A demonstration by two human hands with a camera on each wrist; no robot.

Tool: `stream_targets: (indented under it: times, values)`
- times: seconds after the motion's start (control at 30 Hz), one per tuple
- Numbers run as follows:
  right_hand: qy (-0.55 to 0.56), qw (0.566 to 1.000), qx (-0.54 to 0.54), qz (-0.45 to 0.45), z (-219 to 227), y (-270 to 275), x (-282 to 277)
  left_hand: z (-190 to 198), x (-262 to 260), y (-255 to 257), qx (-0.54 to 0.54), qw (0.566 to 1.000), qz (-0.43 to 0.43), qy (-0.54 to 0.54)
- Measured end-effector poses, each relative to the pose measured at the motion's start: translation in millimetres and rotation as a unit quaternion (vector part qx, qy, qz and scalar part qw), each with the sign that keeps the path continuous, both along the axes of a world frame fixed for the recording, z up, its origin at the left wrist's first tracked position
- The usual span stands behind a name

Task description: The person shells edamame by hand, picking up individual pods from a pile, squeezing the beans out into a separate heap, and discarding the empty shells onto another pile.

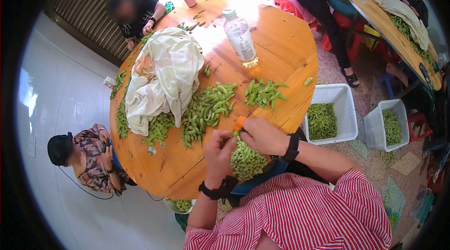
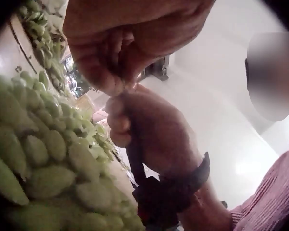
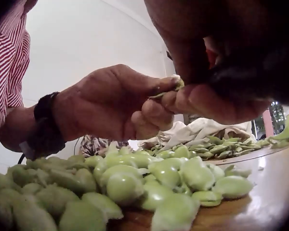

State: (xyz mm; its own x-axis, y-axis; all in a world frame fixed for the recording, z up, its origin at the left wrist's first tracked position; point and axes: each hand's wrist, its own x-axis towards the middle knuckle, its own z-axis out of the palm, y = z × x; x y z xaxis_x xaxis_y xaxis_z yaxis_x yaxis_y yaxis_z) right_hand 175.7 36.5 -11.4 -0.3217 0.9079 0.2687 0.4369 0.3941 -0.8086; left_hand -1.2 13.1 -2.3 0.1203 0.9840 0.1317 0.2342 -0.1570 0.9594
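both hands, left hand and right hand, pinch one bean pod in a closed grip above shelled beans.

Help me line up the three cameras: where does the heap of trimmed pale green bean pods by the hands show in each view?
Head: heap of trimmed pale green bean pods at the round wooden table's near edge, below both hands.
Left wrist: fills the lower left.
Right wrist: across the bottom foreground.
Shared landmark: the left hand's black wristband.
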Motion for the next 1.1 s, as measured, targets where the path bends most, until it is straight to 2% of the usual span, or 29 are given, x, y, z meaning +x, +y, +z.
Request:
stream_targets:
  times: [0.07, 0.13, 0.27, 0.33, 0.47, 0.53, 0.57, 0.6, 0.67, 0.7, 0.73, 0.77, 0.8, 0.83, 0.87, 0.9, 0.97, 1.1]
  values:
    - [0.004, 1.000, -0.005, 0.002, -0.3, -0.1, 0.6, 10.1, 1.2, 0.7, -0.121, 0.984, -0.017, -0.133]
    - [0.036, 0.999, -0.006, 0.010, -3.4, 0.5, 0.8, 8.7, -1.3, 2.0, -0.140, 0.979, -0.026, -0.147]
    - [0.030, 1.000, -0.001, 0.006, -12.4, 2.4, -0.3, 6.0, -1.8, 2.6, -0.200, 0.958, -0.030, -0.204]
    - [0.060, 0.996, -0.066, 0.023, -13.3, 4.1, 0.0, 0.4, -3.8, 3.6, -0.206, 0.951, -0.036, -0.228]
    - [0.098, 0.986, -0.129, 0.040, -13.7, 6.8, 1.9, -12.4, -9.0, 7.2, -0.219, 0.931, -0.062, -0.286]
    - [0.197, 0.936, -0.283, 0.069, -8.3, 7.2, 2.9, -15.6, -12.9, 11.7, -0.247, 0.913, -0.072, -0.315]
    - [0.198, 0.936, -0.284, 0.069, -8.7, 7.2, 2.5, -16.0, -14.1, 12.6, -0.274, 0.894, -0.082, -0.344]
    - [0.213, 0.931, -0.290, 0.067, -9.1, 8.0, 2.5, -13.8, -12.1, 12.2, -0.274, 0.894, -0.082, -0.344]
    - [0.228, 0.926, -0.293, 0.065, -11.3, 10.1, 2.4, -5.5, -5.2, 9.4, -0.226, 0.945, -0.063, -0.229]
    - [0.170, 0.953, -0.247, 0.047, -12.8, 11.6, 2.2, -3.3, -3.5, 7.9, -0.225, 0.945, -0.063, -0.229]
    - [0.111, 0.973, -0.200, 0.030, -12.7, 12.5, 2.2, -1.5, -2.4, 5.9, -0.185, 0.965, -0.051, -0.177]
    - [0.111, 0.973, -0.200, 0.030, -11.4, 11.9, 3.1, 0.3, -1.8, 4.1, -0.145, 0.981, -0.038, -0.124]
    - [0.075, 0.989, -0.126, 0.018, -3.7, 10.1, 4.4, 2.2, -1.5, 2.9, -0.146, 0.981, -0.037, -0.124]
    - [0.040, 0.998, -0.051, 0.005, 0.4, 9.1, 4.7, 4.0, -1.2, 2.0, -0.087, 0.995, -0.027, -0.030]
    - [0.040, 0.998, -0.051, 0.005, 0.5, 8.7, 3.0, 5.9, -0.6, 1.2, -0.026, 0.997, -0.017, 0.064]
    - [0.031, 0.999, -0.032, -0.008, 1.0, 8.2, 0.3, 8.6, 0.9, 0.4, -0.026, 0.997, -0.017, 0.064]
    - [0.022, 0.999, -0.014, -0.021, 1.6, 6.4, -2.5, 12.3, 4.1, -0.8, 0.061, 0.984, -0.002, 0.166]
    - [0.019, 0.999, -0.014, -0.036, 3.7, 3.5, -4.5, 6.1, 5.7, 1.0, 0.136, 0.964, 0.013, 0.228]
